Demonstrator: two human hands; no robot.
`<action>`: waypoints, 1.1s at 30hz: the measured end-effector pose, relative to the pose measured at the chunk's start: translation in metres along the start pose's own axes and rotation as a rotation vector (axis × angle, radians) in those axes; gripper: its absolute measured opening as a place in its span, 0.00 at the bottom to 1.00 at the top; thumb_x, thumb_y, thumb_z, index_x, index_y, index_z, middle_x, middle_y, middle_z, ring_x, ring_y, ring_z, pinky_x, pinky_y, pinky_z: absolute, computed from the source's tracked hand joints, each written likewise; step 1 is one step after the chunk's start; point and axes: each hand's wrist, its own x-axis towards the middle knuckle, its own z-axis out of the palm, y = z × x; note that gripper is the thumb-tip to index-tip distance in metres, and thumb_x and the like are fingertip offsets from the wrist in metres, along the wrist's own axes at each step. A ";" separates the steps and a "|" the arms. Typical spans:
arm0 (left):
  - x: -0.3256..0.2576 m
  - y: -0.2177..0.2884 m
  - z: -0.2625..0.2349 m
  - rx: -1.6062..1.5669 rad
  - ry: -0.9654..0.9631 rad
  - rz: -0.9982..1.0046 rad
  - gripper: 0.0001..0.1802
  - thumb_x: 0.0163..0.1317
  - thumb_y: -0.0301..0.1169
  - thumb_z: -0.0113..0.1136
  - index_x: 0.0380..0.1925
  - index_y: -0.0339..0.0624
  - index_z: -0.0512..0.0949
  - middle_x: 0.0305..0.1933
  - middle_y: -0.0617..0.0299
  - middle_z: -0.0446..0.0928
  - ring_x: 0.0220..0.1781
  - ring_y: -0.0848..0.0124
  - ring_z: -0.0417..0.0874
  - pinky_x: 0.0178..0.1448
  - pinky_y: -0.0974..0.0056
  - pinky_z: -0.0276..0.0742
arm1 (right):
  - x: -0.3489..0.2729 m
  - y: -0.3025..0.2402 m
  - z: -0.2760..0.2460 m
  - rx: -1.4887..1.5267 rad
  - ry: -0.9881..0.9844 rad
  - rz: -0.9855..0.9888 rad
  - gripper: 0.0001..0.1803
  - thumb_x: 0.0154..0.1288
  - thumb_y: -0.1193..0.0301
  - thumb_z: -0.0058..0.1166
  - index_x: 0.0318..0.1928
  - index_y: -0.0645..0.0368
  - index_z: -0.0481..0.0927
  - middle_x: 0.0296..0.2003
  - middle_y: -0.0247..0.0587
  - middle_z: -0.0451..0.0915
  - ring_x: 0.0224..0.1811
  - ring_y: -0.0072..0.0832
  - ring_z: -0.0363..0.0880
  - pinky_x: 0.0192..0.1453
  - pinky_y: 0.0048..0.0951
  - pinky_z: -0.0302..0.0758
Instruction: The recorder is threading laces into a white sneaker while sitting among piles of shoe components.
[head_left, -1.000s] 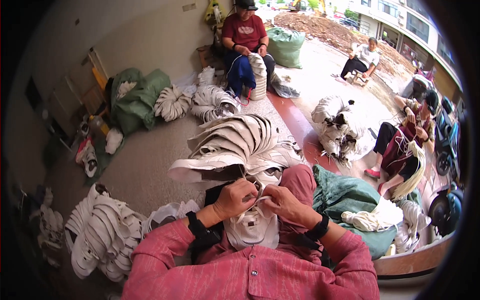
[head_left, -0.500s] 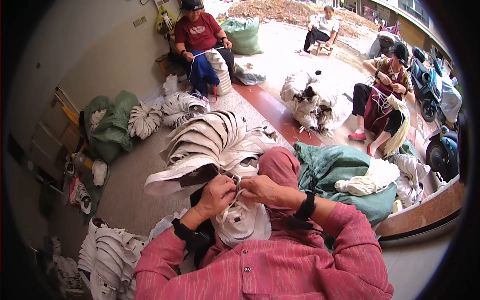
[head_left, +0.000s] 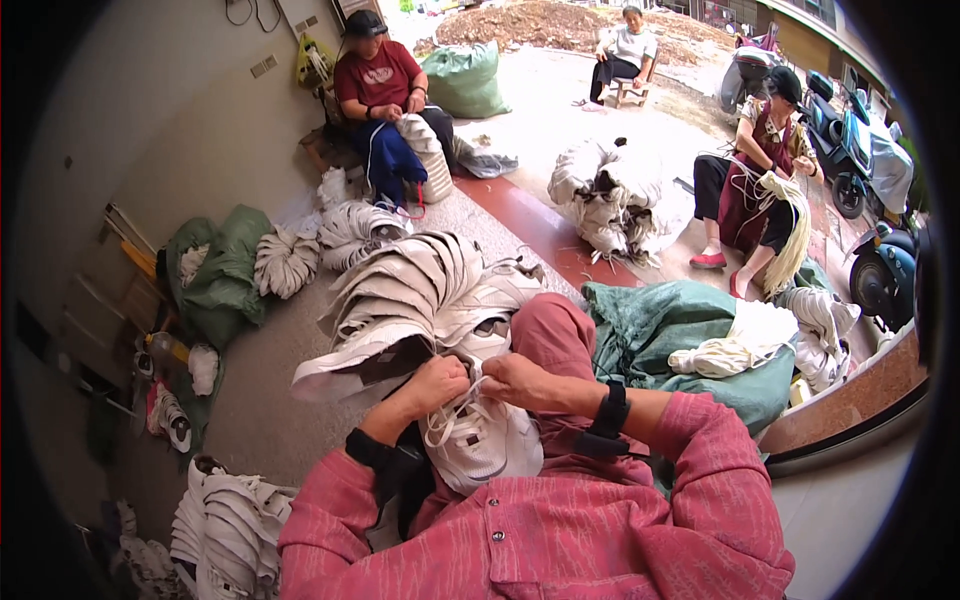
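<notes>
A white shoe upper (head_left: 480, 455) lies in my lap, toe toward me, with a white shoelace (head_left: 462, 420) looped loosely across its eyelets. My left hand (head_left: 438, 384) is closed at the left of the upper's opening, pinching the lace. Opposite it, my right hand (head_left: 520, 383) also pinches the lace, with the fingertips a small gap from the left ones. Just beyond my hands, a fanned stack of nested white shoe uppers (head_left: 410, 290) leans over my knee. The exact hold of the fingertips is partly hidden.
A bundle of cream laces (head_left: 740, 342) rests on a green sack (head_left: 650, 325) at my right. More stacked uppers (head_left: 225, 525) stand at lower left. Bundled uppers (head_left: 615, 200) lie ahead on the floor. Two people (head_left: 385, 90) (head_left: 765, 170) work seated nearby; another person (head_left: 628, 55) sits farther back.
My hands have drawn slightly apart and a lace loop now shows over the upper's left side. The seated person at far left has brought their hands together.
</notes>
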 end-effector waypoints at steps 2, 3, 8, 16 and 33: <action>0.000 -0.005 0.000 0.068 0.013 0.107 0.12 0.55 0.34 0.55 0.25 0.33 0.78 0.28 0.50 0.76 0.29 0.60 0.77 0.35 0.60 0.73 | -0.001 -0.001 0.001 -0.048 0.048 -0.025 0.15 0.65 0.64 0.49 0.32 0.66 0.75 0.24 0.59 0.75 0.28 0.53 0.76 0.34 0.46 0.71; -0.002 0.001 -0.003 -0.012 0.007 -0.050 0.12 0.55 0.33 0.56 0.25 0.33 0.78 0.28 0.53 0.77 0.29 0.64 0.77 0.35 0.62 0.73 | -0.001 -0.006 -0.001 -0.072 0.079 -0.036 0.13 0.64 0.65 0.49 0.33 0.64 0.75 0.24 0.58 0.75 0.28 0.53 0.75 0.35 0.46 0.71; -0.020 0.026 -0.012 -0.389 0.184 -0.367 0.10 0.58 0.33 0.63 0.29 0.36 0.80 0.30 0.66 0.78 0.34 0.77 0.78 0.40 0.69 0.74 | -0.008 -0.013 -0.010 0.012 0.158 -0.202 0.09 0.64 0.70 0.53 0.43 0.60 0.78 0.36 0.47 0.76 0.39 0.42 0.77 0.43 0.39 0.73; -0.062 0.065 -0.039 -0.002 0.154 0.009 0.19 0.48 0.37 0.72 0.41 0.47 0.84 0.56 0.58 0.72 0.61 0.61 0.69 0.68 0.59 0.60 | -0.006 -0.008 -0.040 0.161 -0.389 -0.243 0.13 0.59 0.68 0.62 0.43 0.60 0.82 0.45 0.40 0.71 0.45 0.31 0.74 0.47 0.31 0.73; -0.073 0.056 -0.035 -0.523 0.027 -0.305 0.10 0.61 0.30 0.66 0.41 0.41 0.77 0.32 0.69 0.77 0.33 0.82 0.74 0.38 0.74 0.71 | 0.027 -0.046 -0.079 -0.124 -0.815 0.072 0.11 0.64 0.66 0.54 0.35 0.63 0.78 0.23 0.42 0.78 0.27 0.32 0.79 0.30 0.33 0.73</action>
